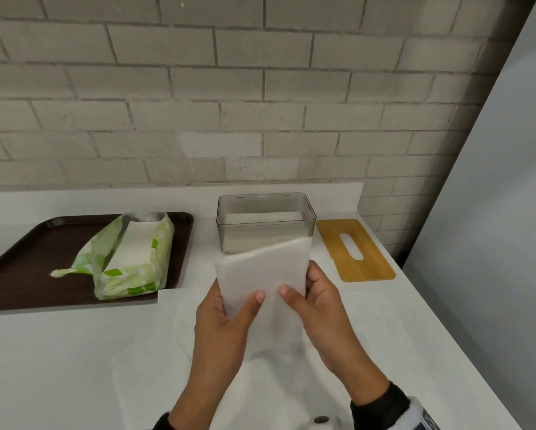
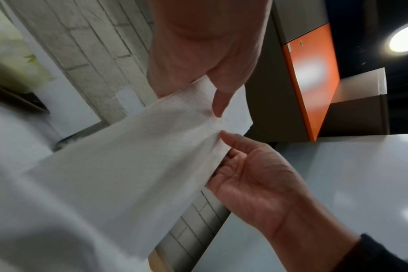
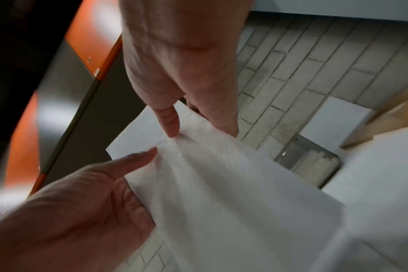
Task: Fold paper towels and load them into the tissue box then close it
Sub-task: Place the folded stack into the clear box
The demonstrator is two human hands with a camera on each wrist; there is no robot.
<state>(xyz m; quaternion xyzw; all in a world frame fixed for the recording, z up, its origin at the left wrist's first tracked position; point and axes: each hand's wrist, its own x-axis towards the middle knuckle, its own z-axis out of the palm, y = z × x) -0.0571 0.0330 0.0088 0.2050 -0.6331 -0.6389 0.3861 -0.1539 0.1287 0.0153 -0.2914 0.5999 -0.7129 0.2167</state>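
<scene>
Pinching paper towel [image 1: 262, 274], left hand [image 1: 226, 318], right hand [image 1: 318, 302], fingers hidden behind, tissue box [image 1: 266, 223] partly covered.

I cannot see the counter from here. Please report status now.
Both hands, left hand and right hand, grip folded paper towel above counter. Tissue box open, wooden lid beside it. Path clear.

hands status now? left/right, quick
Left hand: grip closed on the paper towel, thumb in front.
Right hand: grip closed on the same towel, thumb in front.
</scene>
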